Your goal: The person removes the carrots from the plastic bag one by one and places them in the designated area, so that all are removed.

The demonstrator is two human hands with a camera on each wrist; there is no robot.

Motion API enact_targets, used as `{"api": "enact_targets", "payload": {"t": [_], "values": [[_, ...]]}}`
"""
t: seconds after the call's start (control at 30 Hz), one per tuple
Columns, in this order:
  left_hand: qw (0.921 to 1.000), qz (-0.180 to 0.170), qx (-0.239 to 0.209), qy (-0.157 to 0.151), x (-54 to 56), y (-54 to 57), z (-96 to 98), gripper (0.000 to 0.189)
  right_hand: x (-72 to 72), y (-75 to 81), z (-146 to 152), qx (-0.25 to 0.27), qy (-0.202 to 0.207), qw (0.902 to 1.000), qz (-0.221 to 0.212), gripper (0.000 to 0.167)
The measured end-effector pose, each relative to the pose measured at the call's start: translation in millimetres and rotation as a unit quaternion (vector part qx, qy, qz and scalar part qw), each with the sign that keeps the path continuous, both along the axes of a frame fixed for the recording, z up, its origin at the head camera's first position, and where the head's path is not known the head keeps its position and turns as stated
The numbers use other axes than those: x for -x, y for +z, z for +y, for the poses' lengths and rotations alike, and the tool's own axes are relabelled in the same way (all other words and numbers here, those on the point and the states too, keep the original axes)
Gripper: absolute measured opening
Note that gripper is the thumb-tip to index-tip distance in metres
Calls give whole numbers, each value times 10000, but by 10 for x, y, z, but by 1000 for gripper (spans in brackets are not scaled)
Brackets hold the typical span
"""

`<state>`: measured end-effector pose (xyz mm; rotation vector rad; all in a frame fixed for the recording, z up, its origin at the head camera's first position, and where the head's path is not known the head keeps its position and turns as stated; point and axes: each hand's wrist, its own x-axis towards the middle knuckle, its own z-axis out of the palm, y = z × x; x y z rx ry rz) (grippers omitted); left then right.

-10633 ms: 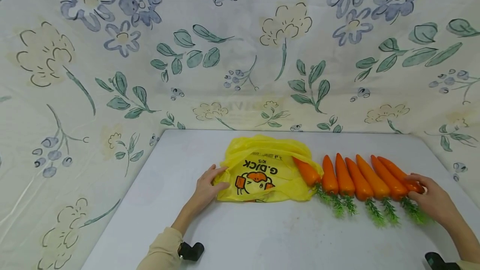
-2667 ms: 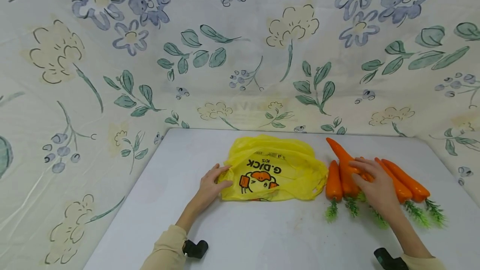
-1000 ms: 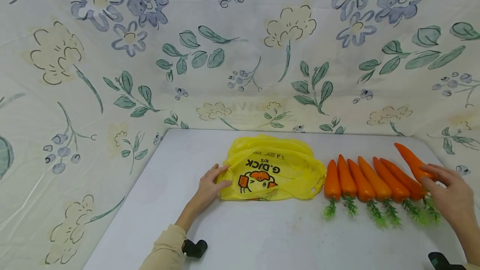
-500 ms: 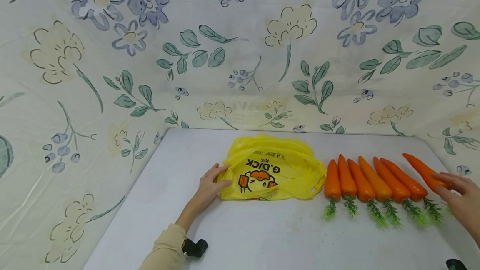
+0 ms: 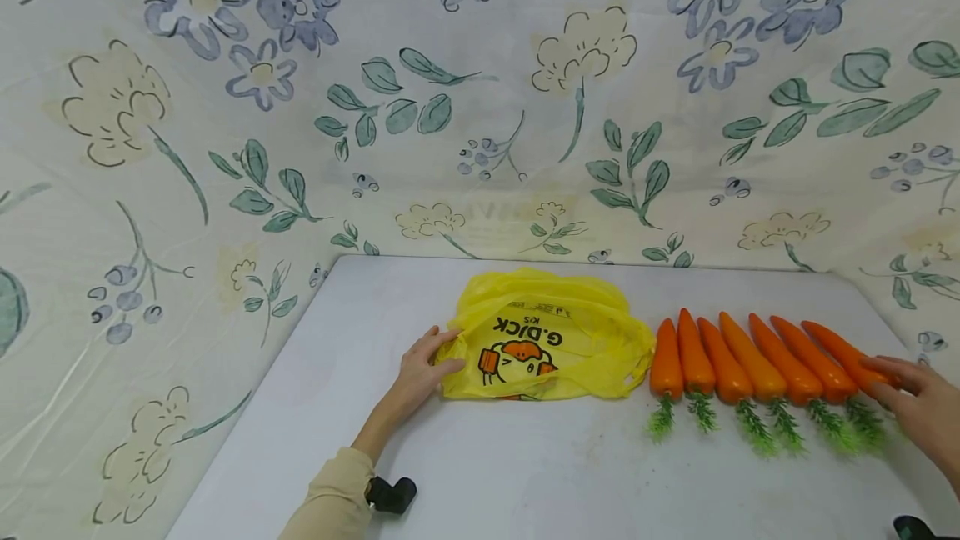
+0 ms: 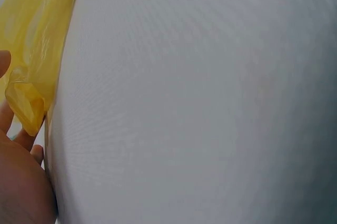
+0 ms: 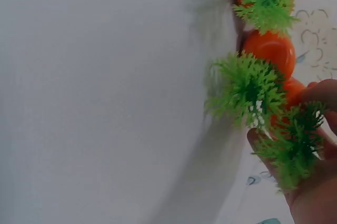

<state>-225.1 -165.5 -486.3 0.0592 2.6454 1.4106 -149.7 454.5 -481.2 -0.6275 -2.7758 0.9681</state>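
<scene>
A yellow plastic bag (image 5: 592, 361) with a printed cartoon and lettering lies flat on the white table. My left hand (image 5: 422, 367) holds its left edge; in the left wrist view the thumb and fingers are either side of a bag corner (image 6: 25, 109). To the bag's right, several orange toy carrots (image 5: 759, 361) with green tops are lined up side by side, tips pointing away. My right hand (image 5: 926, 408) pinches the rightmost carrot (image 5: 836, 350) near its thick end, against the row. Its leafy top (image 7: 295, 145) shows by the palm in the right wrist view.
The white table (image 5: 570, 473) reaches back to a floral-patterned cloth (image 5: 480, 107) hanging behind and at the sides. Dark wrist-worn cameras (image 5: 392, 495) sit at both wrists. The right hand is close to the table's right edge.
Earlier a carrot stuck out of the bag. My right hand carried a carrot over the row to its right end, lowered it and drew it left against its neighbour. The left hand stayed put.
</scene>
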Motion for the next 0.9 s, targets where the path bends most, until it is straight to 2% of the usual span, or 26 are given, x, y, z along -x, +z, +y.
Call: {"api": "enact_targets", "payload": {"t": [0.17,0.3,0.4,0.77,0.9], "values": [[10000,27,38,-19,-7,-11,7,60,13,-115,121,-303,248,9990,-206,39],[10000,71,54,-22,-16,-10,3,60,-18,-110,102,-823,751,9938,-50,35],[9999,105,76,-28,-21,-6,-2,60,-37,-74,39,-1172,971,9883,137,32],[9997,193,106,-101,14,-4,-5,60,-36,-14,-70,-1144,766,9905,49,33],[9997,201,67,-125,13,-8,5,59,-50,-8,-53,-1173,854,9894,29,33]]}}
